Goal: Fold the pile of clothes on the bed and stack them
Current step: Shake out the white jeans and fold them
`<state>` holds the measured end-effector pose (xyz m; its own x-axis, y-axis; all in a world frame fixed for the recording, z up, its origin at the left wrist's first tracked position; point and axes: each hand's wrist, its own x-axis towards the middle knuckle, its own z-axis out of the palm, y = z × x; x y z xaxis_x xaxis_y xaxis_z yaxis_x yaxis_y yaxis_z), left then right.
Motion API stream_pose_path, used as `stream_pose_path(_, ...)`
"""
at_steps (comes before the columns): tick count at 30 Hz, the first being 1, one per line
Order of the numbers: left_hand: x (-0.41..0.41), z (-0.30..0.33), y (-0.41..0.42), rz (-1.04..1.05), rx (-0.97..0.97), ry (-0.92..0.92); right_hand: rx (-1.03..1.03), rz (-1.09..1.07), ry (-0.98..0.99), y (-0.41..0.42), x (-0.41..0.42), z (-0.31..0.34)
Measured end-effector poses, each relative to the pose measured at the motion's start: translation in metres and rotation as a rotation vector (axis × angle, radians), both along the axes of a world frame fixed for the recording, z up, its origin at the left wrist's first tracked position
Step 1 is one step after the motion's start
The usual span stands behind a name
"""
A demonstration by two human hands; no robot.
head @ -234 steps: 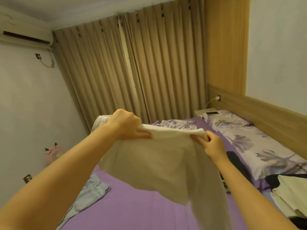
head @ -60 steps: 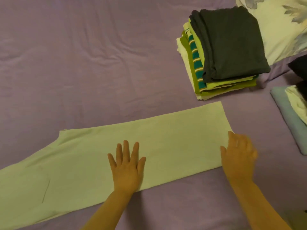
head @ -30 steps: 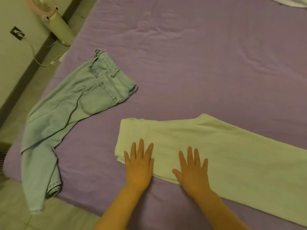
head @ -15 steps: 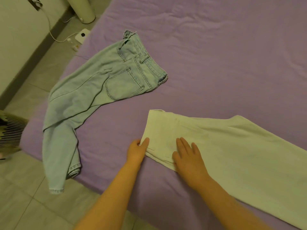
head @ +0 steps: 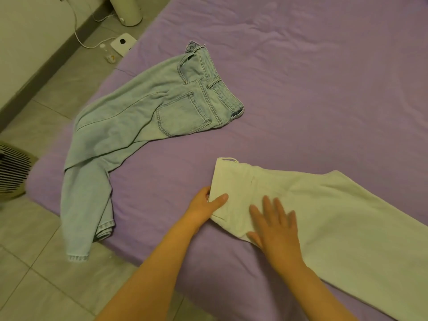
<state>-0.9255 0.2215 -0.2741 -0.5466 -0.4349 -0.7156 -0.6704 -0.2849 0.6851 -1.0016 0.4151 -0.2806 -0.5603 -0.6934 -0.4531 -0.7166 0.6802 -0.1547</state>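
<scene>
Cream trousers [head: 335, 212] lie flat on the purple bed [head: 312, 89], folded lengthwise, waistband toward the left. My left hand [head: 206, 203] pinches the waistband's near-left edge, thumb on top and fingers underneath. My right hand [head: 275, 225] presses flat on the fabric just right of it, fingers spread. Light blue jeans [head: 143, 126] lie unfolded at the bed's left corner, one leg hanging over the edge toward the floor.
The bed's left and near edges drop to a tiled floor [head: 46, 286]. On the floor stand a fan base [head: 126, 10], a white device with a cable [head: 122, 44], and a slatted grille [head: 11, 170] at the far left.
My left hand has slid from flat on the trousers to their waistband edge and now pinches it. My right hand stays flat on the fabric. The view has shifted slightly.
</scene>
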Motion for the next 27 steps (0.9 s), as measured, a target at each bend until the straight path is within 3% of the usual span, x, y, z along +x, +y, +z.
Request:
stream_pose_path(2,0.003,0.001,0.000,-0.075,0.009,0.019,0.135,-0.138,0.015,-0.001,-0.001,-0.005)
stream_pose_path(5,-0.004,-0.001,0.000,-0.196,-0.126,0.039,0.113,-0.261,-0.035,-0.021,-0.002,-0.025)
stream_pose_path(10,-0.026,0.006,-0.012,-0.005,-0.294,0.068,-0.010,-0.296,-0.071,-0.010,-0.018,-0.025)
stream_pose_path(12,-0.024,0.006,-0.019,0.114,-0.265,0.086,-0.054,-0.320,0.021,0.024,-0.017,-0.026)
stream_pose_path(16,-0.022,0.000,-0.026,0.279,-0.177,0.077,0.086,-0.342,0.016,0.058,-0.015,-0.048)
stream_pose_path(23,-0.030,0.031,-0.020,0.282,0.008,0.147,0.038,-0.234,-0.027,0.073,-0.018,-0.044)
stream_pose_path(25,-0.040,0.052,-0.009,0.238,0.056,0.211,-0.004,-0.295,-0.155,0.072,-0.030,-0.037)
stream_pose_path(27,-0.054,0.075,0.008,0.197,0.103,0.271,-0.214,-0.542,-0.424,0.070,-0.046,-0.015)
